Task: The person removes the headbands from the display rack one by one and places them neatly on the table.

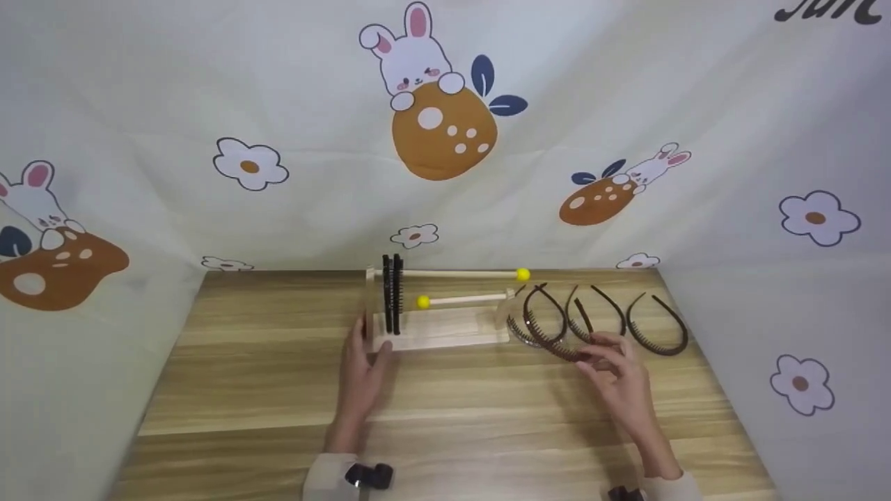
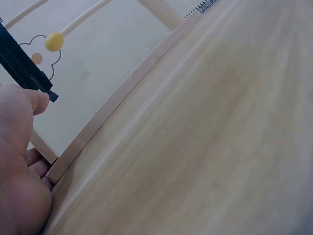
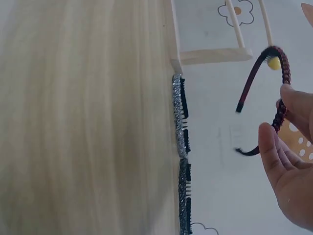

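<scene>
**Pale wooden rack (image 1: 445,332) gripped by a left hand (image 1: 362,372); dark red-and-black toothed headband (image 3: 286,68) pinched in a right hand (image 1: 619,379)**

A cream fabric backdrop (image 1: 313,90), printed with cartoon rabbits and white flowers, surrounds a light-brown, wood-grained tabletop (image 1: 264,396). On it, towards the back, stands the rack: a flat base with an upright at each end. A slim upper rod (image 1: 459,274) reaches right from the left upright; a slim lower rod (image 1: 466,299) reaches left from the shorter right one.

The left hand grips the rack's lower left corner, thumb in front, fingers tucked behind. The right hand holds the red-and-black headband between thumb and fingers on its curved arch. That headband is raised above the tabletop, just beyond the rack's right end.

What look like two black toothed headbands (image 1: 397,299) hang near the upper rod's left end. Lying on the tabletop to the rack's right are a silver, glittery headband (image 3: 179,117), a dark slender headband (image 1: 614,307) and, farthest right, a dark brown headband (image 1: 682,330). Smallest are the round yellow balls, one tipping the upper rod (image 1: 523,274) and one the lower (image 1: 423,302).

The held headband is probably light and stiff yet springy, likely to snap if spread wide. Its smooth outer arch seems the best place to hold; the inner teeth could snag.
</scene>
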Tool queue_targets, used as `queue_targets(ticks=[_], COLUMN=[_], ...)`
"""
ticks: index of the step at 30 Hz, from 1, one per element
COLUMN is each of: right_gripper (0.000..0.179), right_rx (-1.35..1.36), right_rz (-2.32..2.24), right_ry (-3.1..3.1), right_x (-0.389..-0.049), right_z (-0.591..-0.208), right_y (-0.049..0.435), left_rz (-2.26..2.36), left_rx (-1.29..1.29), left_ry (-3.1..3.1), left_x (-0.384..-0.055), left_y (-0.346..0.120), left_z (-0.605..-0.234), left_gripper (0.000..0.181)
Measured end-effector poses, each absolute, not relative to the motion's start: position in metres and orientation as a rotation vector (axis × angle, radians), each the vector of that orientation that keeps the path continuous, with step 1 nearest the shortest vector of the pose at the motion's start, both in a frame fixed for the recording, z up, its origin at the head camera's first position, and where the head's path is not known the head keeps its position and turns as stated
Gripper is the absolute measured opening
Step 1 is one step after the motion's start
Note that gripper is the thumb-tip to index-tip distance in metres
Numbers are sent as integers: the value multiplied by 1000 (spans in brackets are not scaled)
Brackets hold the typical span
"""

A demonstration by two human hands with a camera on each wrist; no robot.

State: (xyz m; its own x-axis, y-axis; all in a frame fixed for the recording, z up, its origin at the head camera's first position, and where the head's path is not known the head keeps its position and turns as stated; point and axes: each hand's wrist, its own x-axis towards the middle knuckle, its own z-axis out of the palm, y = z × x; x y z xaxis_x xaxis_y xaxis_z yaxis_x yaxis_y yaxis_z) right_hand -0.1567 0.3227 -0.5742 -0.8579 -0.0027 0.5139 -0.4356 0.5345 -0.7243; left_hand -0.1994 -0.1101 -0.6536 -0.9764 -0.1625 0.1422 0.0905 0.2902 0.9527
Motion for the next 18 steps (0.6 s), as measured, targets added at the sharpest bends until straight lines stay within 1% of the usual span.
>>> queue_targets(ticks=[6,11,18], right_gripper=[35,37,38], right_rx=[475,524,396], right_rz=[1279,1309,1312], right_ry=[-2417,-2473,-2535], right_x=[-148,-141,-133], right_z=[-583,-591,-593], right_y=[331,336,340], left_rz=[-1740,-1718,-1744], left_rx=[51,31,51], left_ry=[-2345,-2342,-2340], left_x=[-201,-201,-201], left_y=[-111,-111,-110], left_z=[-652,-654,-654], left_gripper=[79,79,80])
